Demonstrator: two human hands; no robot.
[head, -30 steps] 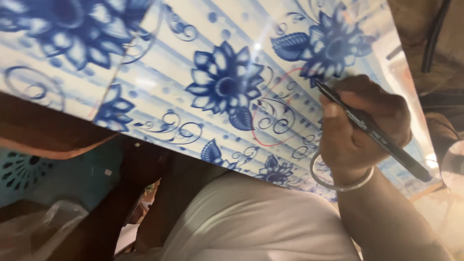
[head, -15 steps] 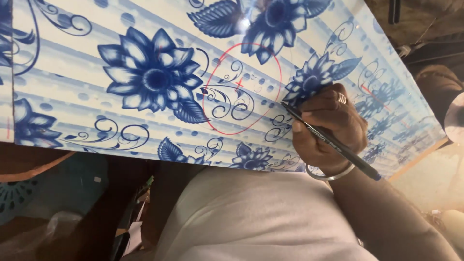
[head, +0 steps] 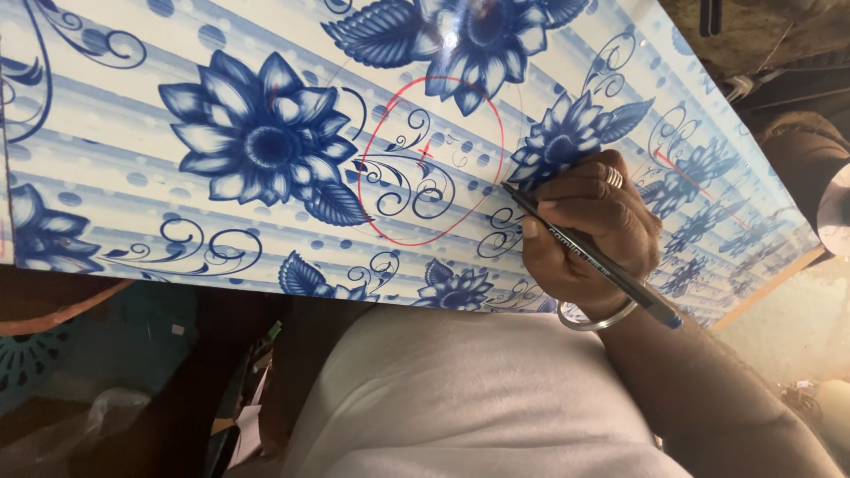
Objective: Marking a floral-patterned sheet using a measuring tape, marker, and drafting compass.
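Your right hand (head: 589, 232) is closed round a slim dark marker pen with a blue end cap (head: 591, 258), pinched between thumb and forefinger, a ring on one finger and a silver metal bangle (head: 595, 319) at the wrist; your left hand is nowhere in view, so you cannot tell its state. The pen's long axis runs on a diagonal, from the blue cap low and to the right, near you, up to the tip at the far left; that tip points at, and touches, the right edge of a red hand-drawn oval line (head: 432, 159). The oval lies just left of your hand, on the glossy white panel printed with blue flowers and scrolls (head: 159, 221), with a small red cross near its middle. The panel slopes across the scene, its near edge running from left down to right above your lap, where pale cloth (head: 460, 398) covers your knee; beyond, to the lower left, dim clutter and a teal patterned object (head: 35, 363).
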